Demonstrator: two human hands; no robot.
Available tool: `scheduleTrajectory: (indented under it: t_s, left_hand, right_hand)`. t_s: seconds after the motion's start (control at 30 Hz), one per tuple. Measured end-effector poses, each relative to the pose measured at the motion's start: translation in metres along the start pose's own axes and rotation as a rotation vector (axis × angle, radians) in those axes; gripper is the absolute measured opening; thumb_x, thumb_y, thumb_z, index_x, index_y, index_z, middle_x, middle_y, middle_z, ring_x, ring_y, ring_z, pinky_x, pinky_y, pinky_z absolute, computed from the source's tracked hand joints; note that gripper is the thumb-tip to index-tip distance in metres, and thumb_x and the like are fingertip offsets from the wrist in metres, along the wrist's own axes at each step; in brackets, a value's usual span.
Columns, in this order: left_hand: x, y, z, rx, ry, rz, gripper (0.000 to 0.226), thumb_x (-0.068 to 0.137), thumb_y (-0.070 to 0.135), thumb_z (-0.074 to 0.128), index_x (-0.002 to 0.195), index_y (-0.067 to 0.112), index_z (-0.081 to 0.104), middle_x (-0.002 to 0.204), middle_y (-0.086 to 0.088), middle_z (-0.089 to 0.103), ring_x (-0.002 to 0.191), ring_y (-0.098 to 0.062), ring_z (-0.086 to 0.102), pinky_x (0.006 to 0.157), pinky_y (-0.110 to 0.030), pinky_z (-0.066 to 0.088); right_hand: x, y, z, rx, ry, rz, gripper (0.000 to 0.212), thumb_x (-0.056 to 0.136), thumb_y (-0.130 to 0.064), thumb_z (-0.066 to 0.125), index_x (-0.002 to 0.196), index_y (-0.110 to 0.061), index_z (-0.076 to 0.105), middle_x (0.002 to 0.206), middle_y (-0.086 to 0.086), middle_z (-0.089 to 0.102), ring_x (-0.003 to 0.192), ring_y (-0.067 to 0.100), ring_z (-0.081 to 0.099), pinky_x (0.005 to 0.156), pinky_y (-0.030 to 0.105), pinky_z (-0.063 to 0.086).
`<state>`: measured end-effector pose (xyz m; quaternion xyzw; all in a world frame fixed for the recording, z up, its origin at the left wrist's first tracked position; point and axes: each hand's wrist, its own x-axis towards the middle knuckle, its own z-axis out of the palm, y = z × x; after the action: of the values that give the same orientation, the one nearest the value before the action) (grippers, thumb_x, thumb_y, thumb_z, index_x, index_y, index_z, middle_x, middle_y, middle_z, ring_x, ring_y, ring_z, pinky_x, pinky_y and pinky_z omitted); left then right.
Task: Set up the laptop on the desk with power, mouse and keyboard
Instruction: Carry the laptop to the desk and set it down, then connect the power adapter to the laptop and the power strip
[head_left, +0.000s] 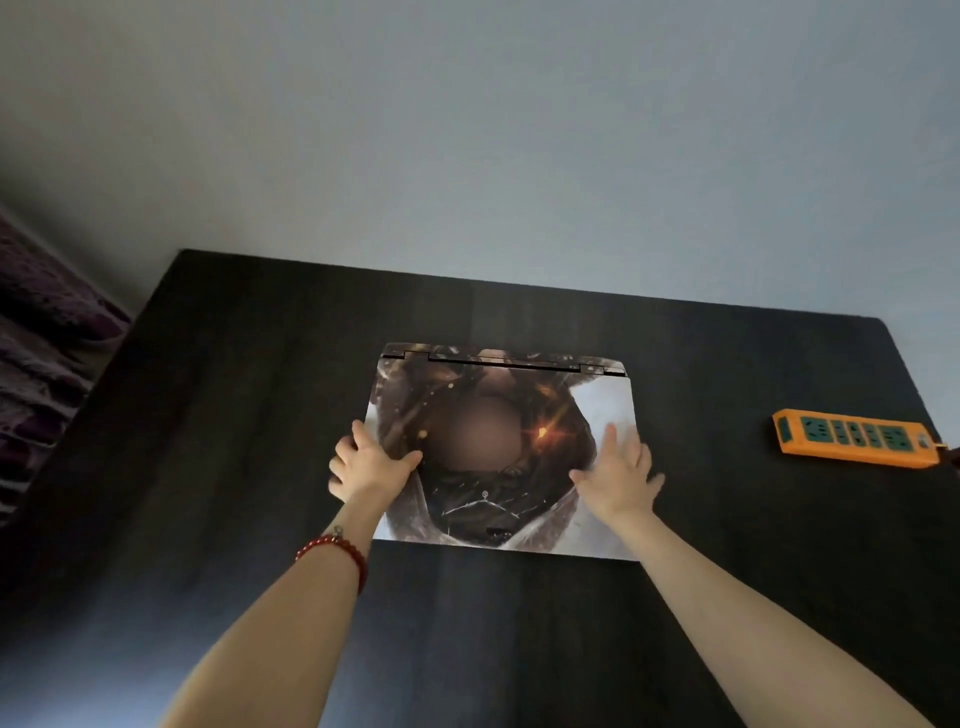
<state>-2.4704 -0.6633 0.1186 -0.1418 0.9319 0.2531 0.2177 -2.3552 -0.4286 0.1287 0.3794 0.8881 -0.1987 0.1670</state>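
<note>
Our left hand (366, 462) grips laptop (501, 452) edge, right hand (621, 475) spread flat on lid; still closed, power strip (854, 439) right of laptop, no mouse/kbd yet.

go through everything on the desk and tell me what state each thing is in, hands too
laptop: lid closed, flat on the desk.
power strip: on the desk right of the laptop, no plug seen in its sockets.
left hand: grips the laptop's left edge.
right hand: fingers straight, flat on the lid.
</note>
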Motion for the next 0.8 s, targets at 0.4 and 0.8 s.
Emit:
scheduleTrajectory:
  t_s: [0.4,0.8]
  left_hand:
    - [-0.191,-0.240,-0.053,-0.397,0.473,-0.178,0.036,0.087,0.017,0.059,0.121,0.006,0.056,0.123,-0.015,0.056,0.117,-0.030,0.051,0.099,-0.034,0.037]
    - [-0.313,-0.539,-0.064,-0.649,0.576,-0.758,0.032,0.089,0.016,0.050,0.119,0.006,0.056,0.119,-0.013,0.060,0.109,-0.027,0.055,0.087,-0.032,0.043]
  right_hand:
    - [-0.211,-0.107,0.092,0.082,-0.510,-0.887,0.032,0.093,-0.016,0.045,0.124,-0.012,0.052,0.125,0.007,0.057,0.115,0.020,0.053,0.100,0.034,0.041]
    - [-0.429,-0.219,0.282,-0.369,-0.842,-1.256,0.034,0.094,-0.019,0.041,0.126,-0.016,0.050,0.126,0.005,0.057,0.114,0.021,0.053,0.097,0.034,0.043]
